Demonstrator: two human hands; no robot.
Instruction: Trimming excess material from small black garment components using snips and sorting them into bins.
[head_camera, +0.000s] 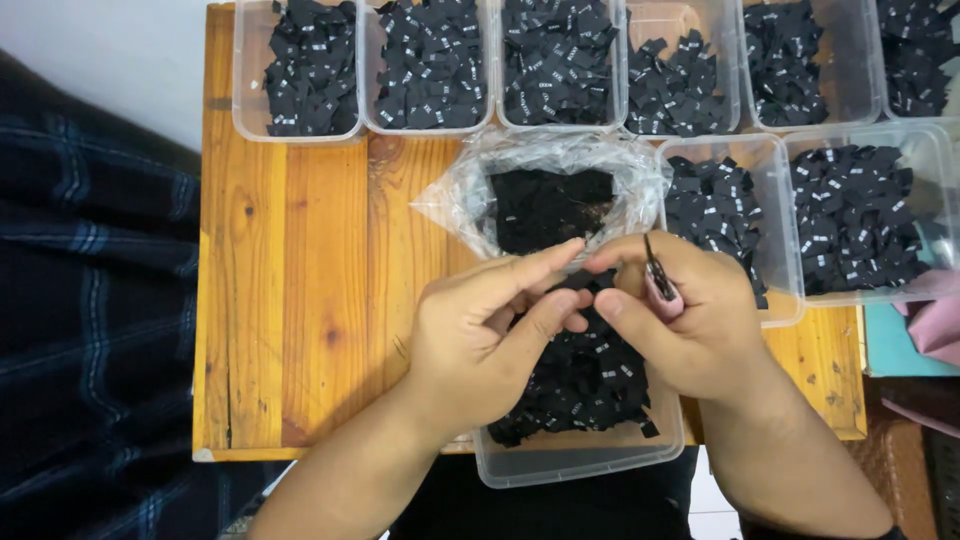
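Observation:
My left hand (490, 335) and my right hand (690, 320) meet over a clear plastic tub (575, 462) full of small black fabric labels (585, 385). Their fingertips pinch together at one small black label that is mostly hidden between them. My right hand also grips a small pink-handled cutting tool (660, 285), its dark blades pointing up. Just beyond the hands lies an open clear plastic bag (545, 165) holding more black labels.
Several clear tubs of black labels line the far edge of the wooden table (290, 300), with two more tubs (860, 215) at the right. Dark plaid cloth (90, 330) lies left of the table. Pink fabric (935, 325) sits at the right edge.

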